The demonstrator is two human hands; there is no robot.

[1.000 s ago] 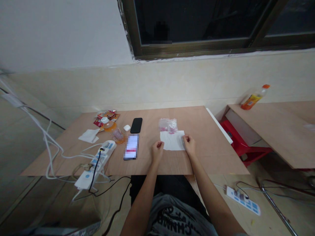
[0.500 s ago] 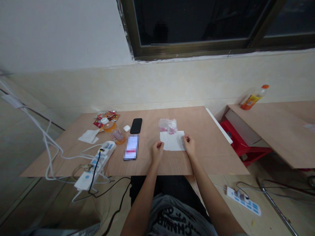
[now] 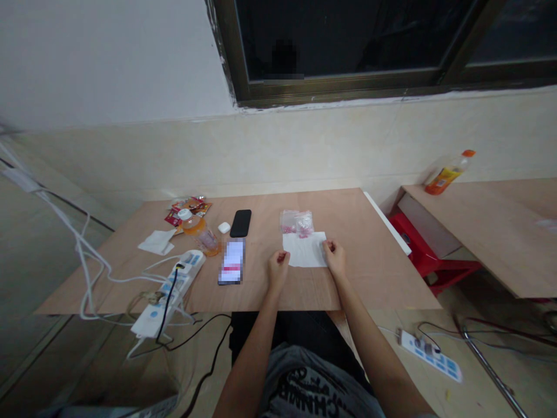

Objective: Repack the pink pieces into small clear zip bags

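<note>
As my forearms reach in over the near edge of the wooden tabletop [image 3: 278, 293], my left hand [image 3: 278, 270] and right hand [image 3: 335, 258] meet a white paper sheet [image 3: 304, 251] lying flat in front of me. My fingers are curled and pinched on it, the left ones at the near left corner and the right ones at the right edge, so neither hand is released.

Just beyond the sheet, touching its far edge, lie clear plastic bags [image 3: 296, 223] with something pink inside (too small to make out). Farther left are a phone with a pixelated screen [image 3: 232, 262], a black phone [image 3: 241, 223] and a white earbud case [image 3: 224, 227]. Beyond those sit a bottle of orange drink [image 3: 195, 229] lying on its side, snack packets [image 3: 189, 208] and a crumpled tissue [image 3: 156, 241].

A white power strip [image 3: 172, 284] sits at the table's left edge, with white cables [image 3: 87, 255] trailing off it. To my right stands a second wooden table [image 3: 487, 232] holding an orange-capped bottle [image 3: 448, 172], with a red stool [image 3: 429, 249] beneath its corner. Another power strip [image 3: 429, 354] lies on the floor, and a dark window [image 3: 348, 46] runs along the wall ahead.
</note>
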